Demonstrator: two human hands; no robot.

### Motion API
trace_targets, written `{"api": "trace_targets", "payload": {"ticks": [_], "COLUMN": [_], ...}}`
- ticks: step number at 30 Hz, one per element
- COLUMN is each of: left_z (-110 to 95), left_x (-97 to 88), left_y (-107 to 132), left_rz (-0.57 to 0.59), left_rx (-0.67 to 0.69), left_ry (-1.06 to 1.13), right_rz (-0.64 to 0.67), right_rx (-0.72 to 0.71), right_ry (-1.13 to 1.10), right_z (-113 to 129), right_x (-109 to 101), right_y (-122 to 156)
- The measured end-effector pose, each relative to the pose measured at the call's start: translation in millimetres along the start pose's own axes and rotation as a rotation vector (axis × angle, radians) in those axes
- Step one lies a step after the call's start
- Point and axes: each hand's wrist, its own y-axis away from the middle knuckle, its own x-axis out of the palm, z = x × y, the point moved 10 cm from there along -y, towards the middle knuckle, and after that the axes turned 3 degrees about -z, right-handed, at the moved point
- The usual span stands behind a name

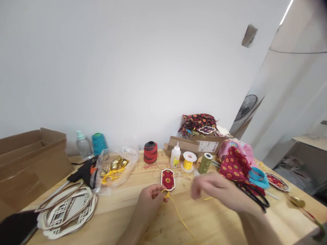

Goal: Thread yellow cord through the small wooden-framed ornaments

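My left hand [150, 199] pinches a yellow cord [180, 216], which knots or loops just below a small red patterned plaque with a pale rim [168, 179]. The cord trails down toward the table's near edge. My right hand [217, 190] hangs to the right of the plaque, fingers bunched and slightly blurred. I cannot tell whether they hold a thin thread. Beyond those fingers stand a spool of yellow cord [188, 161] and a green thread cone [205, 163]. Black-handled scissors [252, 194] lie to the right of my right hand.
A wooden table [122, 217] holds laser-cut wooden frames [66, 211], a glue gun [84, 172], gold bells in a plastic bag [113, 166], a red-and-black spool [150, 152], a white glue bottle [175, 156], and red and pink fabric [235, 166]. A cardboard box [30, 163] stands at left.
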Motion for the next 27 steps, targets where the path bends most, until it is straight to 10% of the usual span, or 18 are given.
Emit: {"api": "trace_targets", "payload": {"ticks": [4,8,27], "left_z": [1.4,4.4,16.8], "left_x": [-3.7,-5.3,3.1], "left_y": [-4.0,-7.2,-8.0], "left_rz": [0.005,0.011,0.056], "left_rx": [0.018,0.029,-0.125], "left_ry": [0.071,0.108,0.056], "right_rz": [0.168,0.388,-0.082], "right_rx": [0.118,0.233,0.256], "right_ry": [0.283,0.061,0.052], "right_z": [48.6,70.3,54.2], "right_x": [67.3,117.5,59.7], "right_y": [17.6,30.0,9.3]}}
